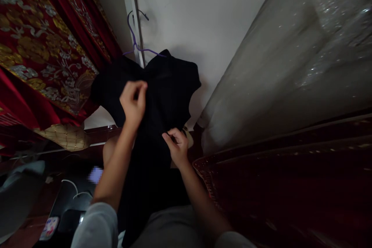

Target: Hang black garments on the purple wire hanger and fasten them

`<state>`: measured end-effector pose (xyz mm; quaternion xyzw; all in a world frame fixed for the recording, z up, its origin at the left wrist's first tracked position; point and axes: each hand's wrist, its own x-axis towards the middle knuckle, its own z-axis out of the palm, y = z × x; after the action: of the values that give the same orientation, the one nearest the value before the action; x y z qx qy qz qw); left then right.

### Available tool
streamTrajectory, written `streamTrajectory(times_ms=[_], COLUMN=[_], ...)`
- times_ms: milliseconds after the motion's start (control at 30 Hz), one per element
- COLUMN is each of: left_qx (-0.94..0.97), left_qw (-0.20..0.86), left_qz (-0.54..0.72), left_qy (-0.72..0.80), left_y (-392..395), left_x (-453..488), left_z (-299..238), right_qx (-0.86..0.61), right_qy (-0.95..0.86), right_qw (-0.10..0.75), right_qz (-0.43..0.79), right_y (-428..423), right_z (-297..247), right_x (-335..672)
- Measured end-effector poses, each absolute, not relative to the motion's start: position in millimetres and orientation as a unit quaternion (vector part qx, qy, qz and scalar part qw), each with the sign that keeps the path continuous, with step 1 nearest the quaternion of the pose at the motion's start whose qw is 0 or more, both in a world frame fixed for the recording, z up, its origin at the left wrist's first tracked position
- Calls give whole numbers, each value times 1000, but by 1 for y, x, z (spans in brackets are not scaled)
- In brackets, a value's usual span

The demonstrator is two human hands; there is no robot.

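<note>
A black short-sleeved garment (171, 81) hangs in front of me from a purple hanger (135, 44), its front towards me. Over the upper chest of the cloth, my left hand (133, 99) is raised with thumb and forefinger pinched together; whatever sits between the tips is too small and dark to see. Lower and to the right, my right hand (178, 144) is closed in a pinch close to the garment's front. Dim light hides whether its fingertips grip the cloth or something thin.
Red cloth with gold and silver embroidery (43, 46) hangs at the left. A large plastic-wrapped piece (261, 66) leans at the right, above dark red furniture (285, 186). At the lower left are a white cable (76, 190) and a colourful small case (50, 228).
</note>
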<state>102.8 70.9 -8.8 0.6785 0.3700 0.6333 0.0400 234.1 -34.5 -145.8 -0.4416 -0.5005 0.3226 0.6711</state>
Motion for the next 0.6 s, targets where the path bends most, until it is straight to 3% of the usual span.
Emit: streamTrajectory(times_ms=[100,233,400,600], left_qx=[680,725,768,782], left_qw=[-5,-37,-91,-53], left_qz=[658,624,585,550], left_qy=[323,289,245,288], left_y=[117,122,95,94], left_x=[91,85,79,77], left_z=[36,54,46,41], right_qx=[-440,-408,-327,-312], right_qy=[-539,-616,-664,-762], right_qw=[638,593,629,558], right_qz=[329,321,237,105], right_y=[-26,-7,39,97], right_z=[-161,-150,-52,42], right_x=[238,255,274,259])
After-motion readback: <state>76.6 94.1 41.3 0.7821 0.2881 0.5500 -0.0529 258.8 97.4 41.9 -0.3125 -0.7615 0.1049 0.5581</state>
